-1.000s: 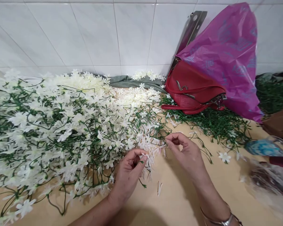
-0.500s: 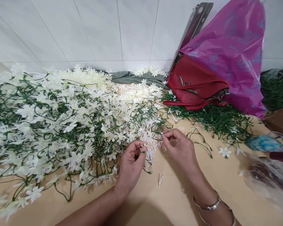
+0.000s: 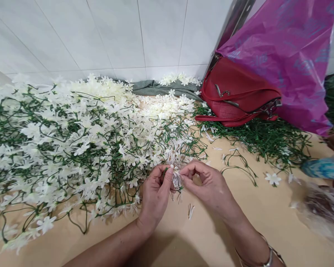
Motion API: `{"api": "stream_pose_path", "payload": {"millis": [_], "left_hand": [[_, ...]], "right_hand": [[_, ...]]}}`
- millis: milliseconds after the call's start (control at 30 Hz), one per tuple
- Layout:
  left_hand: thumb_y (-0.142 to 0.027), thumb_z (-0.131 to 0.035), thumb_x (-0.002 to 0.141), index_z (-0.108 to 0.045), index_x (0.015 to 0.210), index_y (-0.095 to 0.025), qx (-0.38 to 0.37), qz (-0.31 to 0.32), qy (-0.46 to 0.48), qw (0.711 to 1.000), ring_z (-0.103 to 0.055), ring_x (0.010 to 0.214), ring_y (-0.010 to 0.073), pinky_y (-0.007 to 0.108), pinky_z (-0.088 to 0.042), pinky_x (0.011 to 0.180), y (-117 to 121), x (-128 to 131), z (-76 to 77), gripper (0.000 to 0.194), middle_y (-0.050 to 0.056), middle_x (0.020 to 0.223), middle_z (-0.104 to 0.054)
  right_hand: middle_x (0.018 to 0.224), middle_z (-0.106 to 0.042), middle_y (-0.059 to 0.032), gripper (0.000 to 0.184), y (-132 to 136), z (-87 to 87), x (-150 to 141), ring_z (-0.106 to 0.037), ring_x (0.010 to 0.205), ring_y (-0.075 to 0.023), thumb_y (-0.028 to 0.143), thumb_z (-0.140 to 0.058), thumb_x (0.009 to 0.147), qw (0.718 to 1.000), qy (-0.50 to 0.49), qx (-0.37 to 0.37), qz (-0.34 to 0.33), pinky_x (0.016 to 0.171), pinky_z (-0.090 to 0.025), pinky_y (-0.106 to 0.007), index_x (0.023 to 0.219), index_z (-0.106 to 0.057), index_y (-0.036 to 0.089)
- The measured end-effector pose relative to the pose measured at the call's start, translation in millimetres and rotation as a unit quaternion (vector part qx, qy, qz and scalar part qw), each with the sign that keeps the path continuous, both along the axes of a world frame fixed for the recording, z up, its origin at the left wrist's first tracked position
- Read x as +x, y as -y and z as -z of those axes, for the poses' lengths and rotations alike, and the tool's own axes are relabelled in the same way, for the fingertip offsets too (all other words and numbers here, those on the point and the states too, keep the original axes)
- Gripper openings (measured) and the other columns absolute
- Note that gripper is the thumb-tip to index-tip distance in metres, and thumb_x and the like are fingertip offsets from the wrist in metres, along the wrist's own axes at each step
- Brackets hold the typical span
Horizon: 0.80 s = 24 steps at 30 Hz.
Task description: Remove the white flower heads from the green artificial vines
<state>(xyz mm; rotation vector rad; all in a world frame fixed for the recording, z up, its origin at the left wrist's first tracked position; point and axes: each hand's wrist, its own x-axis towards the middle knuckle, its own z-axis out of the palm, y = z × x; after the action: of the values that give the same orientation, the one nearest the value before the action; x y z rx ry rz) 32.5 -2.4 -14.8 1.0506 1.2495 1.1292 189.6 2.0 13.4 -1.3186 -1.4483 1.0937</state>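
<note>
A big heap of artificial white flowers on green stems (image 3: pixel 72 141) covers the left of the tan table (image 3: pixel 206 237). At its near right edge my left hand (image 3: pixel 156 196) is closed, pinching a small green stem with white flower pieces (image 3: pixel 176 178). My right hand (image 3: pixel 208 185) meets it fingertip to fingertip, thumb and fingers pinched on the same flower pieces. A loose white piece (image 3: pixel 190 210) lies on the table just below the hands.
A red handbag (image 3: pixel 236 96) lies on bare green stems (image 3: pixel 267 139) at the back right, with a purple plastic bag (image 3: pixel 289 59) over it. Loose white petals (image 3: pixel 167 107) and a grey cloth (image 3: pixel 156 88) sit by the tiled wall. Clear plastic bags (image 3: pixel 323 207) lie at the far right.
My right hand has moved left and down until its fingertips meet the left hand's at the flower pieces. The view has shifted slightly.
</note>
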Motion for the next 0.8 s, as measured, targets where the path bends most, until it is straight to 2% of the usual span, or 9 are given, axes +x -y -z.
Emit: {"api": "stream_pose_path", "payload": {"millis": [67,200,400,600,800], "left_hand": [[-0.041,-0.062,0.098,-0.063,0.09,-0.018,0.0,0.006,0.002,1.0,-0.054,0.057,0.0094,0.019,-0.045,0.057,0,0,-0.1,0.025,-0.005,0.062,-0.058],[-0.039,-0.065,0.097,-0.065,0.092,-0.018,0.008,0.015,-0.008,1.0,-0.056,0.059,0.0096,0.019,-0.045,0.058,2,0,0.3,0.021,-0.005,0.064,-0.059],[-0.038,-0.068,0.096,-0.069,0.104,-0.019,0.007,0.023,-0.016,1.0,-0.059,0.06,0.0106,0.021,-0.047,0.06,5,0,6.2,0.02,-0.004,0.067,-0.064],[-0.033,-0.067,0.097,-0.068,0.109,-0.021,0.039,0.033,-0.017,0.999,-0.06,0.06,0.0103,0.02,-0.05,0.058,7,0,10.1,0.017,-0.002,0.072,-0.066],[-0.034,-0.068,0.097,-0.068,0.102,-0.02,0.04,0.025,-0.021,0.999,-0.058,0.058,0.01,0.02,-0.047,0.055,7,1,7.1,0.015,-0.003,0.069,-0.064]], "right_hand": [[0.071,-0.058,0.002,0.003,0,1.0,-5,-0.054,0.067,-0.0144,0.024,-0.067,0.083,0.999,-0.011,-0.049,0.01,0.065,-0.045,-0.029,0.083,-0.067,0.021],[0.07,-0.055,0.0043,0.013,-1,2.8,-9,-0.05,0.063,-0.0124,0.028,-0.069,0.077,0.992,-0.046,-0.109,0.041,0.059,-0.042,-0.027,0.084,-0.061,0.021],[0.066,-0.058,0.0058,0.024,-3,-2.5,-10,-0.053,0.062,-0.0128,0.03,-0.07,0.072,0.985,-0.062,-0.139,0.08,0.061,-0.043,-0.028,0.09,-0.057,0.021],[0.064,-0.056,0.0084,0.036,-4,-6.9,-15,-0.052,0.06,-0.0124,0.03,-0.07,0.071,0.979,-0.087,-0.166,0.08,0.059,-0.041,-0.027,0.102,-0.055,0.02],[0.062,-0.055,0.0097,0.038,-4,-7.5,-12,-0.046,0.055,-0.0109,0.031,-0.071,0.069,0.974,-0.105,-0.184,0.077,0.056,-0.036,-0.027,0.102,-0.055,0.02]]}}
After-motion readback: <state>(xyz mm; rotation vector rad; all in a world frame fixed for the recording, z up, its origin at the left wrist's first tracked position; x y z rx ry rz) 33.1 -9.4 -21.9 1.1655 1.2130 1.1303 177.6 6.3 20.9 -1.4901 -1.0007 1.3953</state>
